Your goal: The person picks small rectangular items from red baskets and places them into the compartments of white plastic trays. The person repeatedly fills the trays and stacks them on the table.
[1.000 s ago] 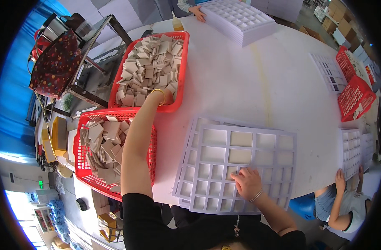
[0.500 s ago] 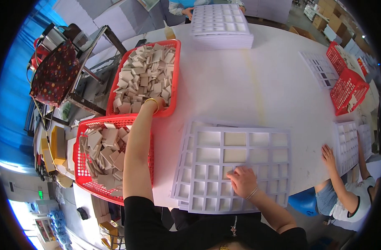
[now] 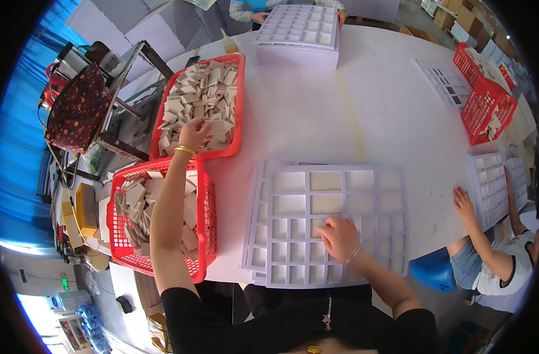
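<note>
My left hand [image 3: 194, 134] is over the far red basket [image 3: 242, 97], fingers bent in among its pale tiles [image 3: 213, 88]. A pale tile [image 3: 221, 127] lies at the fingertips; whether it is gripped is hard to see. My right hand [image 3: 341, 239] rests on a white compartment tray [image 3: 288, 205], fingers curled together over a small cell holding a beige tile [image 3: 318, 228]. Anything inside those fingers is hidden. Two larger beige tiles, one [image 3: 325, 181] behind the other [image 3: 326, 204], fill cells beyond the hand. More trays lie underneath.
A nearer red basket [image 3: 206, 197] of larger tiles stands beside my left forearm. Across the white table [image 3: 293, 118], a person holds a stack of trays [image 3: 299, 29]. At right, another person's hand [image 3: 463, 202] is beside more trays [image 3: 487, 180] and red baskets [image 3: 490, 109].
My left hand has moved up and left within the far basket, out of its near right corner. My right hand stays at the same tray cell. The view has shifted slightly.
</note>
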The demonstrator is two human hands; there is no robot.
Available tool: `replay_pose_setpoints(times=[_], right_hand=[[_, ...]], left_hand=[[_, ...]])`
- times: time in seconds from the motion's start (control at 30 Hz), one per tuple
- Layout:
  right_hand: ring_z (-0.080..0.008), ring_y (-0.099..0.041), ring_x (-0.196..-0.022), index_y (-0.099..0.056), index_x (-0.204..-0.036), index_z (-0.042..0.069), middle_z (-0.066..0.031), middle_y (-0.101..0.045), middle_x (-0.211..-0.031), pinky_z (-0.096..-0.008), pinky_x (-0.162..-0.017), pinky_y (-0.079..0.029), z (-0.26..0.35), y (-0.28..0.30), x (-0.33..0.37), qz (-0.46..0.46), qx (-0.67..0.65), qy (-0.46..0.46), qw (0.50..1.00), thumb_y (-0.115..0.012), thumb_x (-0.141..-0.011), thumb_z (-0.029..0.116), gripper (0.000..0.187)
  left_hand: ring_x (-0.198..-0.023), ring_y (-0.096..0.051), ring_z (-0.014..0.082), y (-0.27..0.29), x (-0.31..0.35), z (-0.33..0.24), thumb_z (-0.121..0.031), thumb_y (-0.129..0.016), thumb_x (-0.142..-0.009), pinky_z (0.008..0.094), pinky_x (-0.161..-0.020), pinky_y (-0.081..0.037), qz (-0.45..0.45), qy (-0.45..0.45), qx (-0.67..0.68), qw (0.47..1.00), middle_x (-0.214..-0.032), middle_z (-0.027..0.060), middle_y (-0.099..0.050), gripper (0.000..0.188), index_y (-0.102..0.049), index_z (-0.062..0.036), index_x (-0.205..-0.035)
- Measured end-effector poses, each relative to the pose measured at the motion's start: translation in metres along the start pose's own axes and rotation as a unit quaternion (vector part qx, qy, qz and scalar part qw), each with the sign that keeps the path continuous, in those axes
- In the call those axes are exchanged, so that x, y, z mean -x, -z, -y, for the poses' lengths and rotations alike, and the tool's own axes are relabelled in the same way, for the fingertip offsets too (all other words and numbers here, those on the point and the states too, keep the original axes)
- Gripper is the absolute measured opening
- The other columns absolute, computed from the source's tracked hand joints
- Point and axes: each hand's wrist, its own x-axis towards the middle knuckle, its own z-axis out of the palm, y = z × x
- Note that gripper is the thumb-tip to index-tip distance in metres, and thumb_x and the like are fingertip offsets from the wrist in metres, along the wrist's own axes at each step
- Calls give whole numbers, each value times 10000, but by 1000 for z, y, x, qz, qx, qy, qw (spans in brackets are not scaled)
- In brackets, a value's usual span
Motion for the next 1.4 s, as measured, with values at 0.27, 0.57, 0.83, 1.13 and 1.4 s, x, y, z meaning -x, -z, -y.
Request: replay_pose_setpoints(times=[0.27, 0.57, 0.83, 1.13, 1.4], right_hand=[[-148, -621, -798, -457, -1293, 86, -81, -564, -1048, -242, -596, -489, 31, 28, -47, -107, -474, -99, 869, -652, -820, 101, 512], [-106, -613, -876, -437, -1120, 56, -51, -559, -1038, -228, -663, -485, 20, 13, -8, -46, -547, -87, 831, -678, -779, 1, 421], [-155, -618, -787, -540, -1061, 44, -81, -629, -924, -266, -659, -486, -22, 17, 42, -121, -393, -155, 898, -596, -810, 27, 258], [-254, -619, -728, -599, -994, 56, -114, -644, -856, -335, -669, -490, -20, 17, 61, 10, -296, -125, 947, -572, -794, 43, 202], [-270, -573, -762, -599, -976, 68, -84, -553, -885, -365, -668, -485, -19, -4, 59, -30, -146, -50, 988, -590, -765, 32, 215]], left_hand=[[-600, -613, 89, -101, 164, -81, -147, -570, -925, 184, -399, -423, 229, -9, 313, 922, -825, 42, -630, 157, -494, -66, -1036], [-748, -634, 139, -174, 252, -62, -163, -627, -891, 239, -484, -536, 232, 118, 441, 859, -849, 60, -610, 176, -494, -59, -938], [-616, -595, 109, -188, 275, -47, -107, -630, -868, 195, -492, -462, 108, 39, 303, 946, -861, 21, -641, 97, -619, -51, -946], [-642, -604, 215, -223, 286, -64, -79, -631, -806, 313, -581, -486, 169, -149, -10, 974, -834, 69, -629, 148, -614, -80, -953], [-736, -630, 275, -237, 283, -66, -77, -613, -815, 350, -613, -505, 115, -234, -111, 959, -882, 63, -605, 95, -613, -95, -909]])
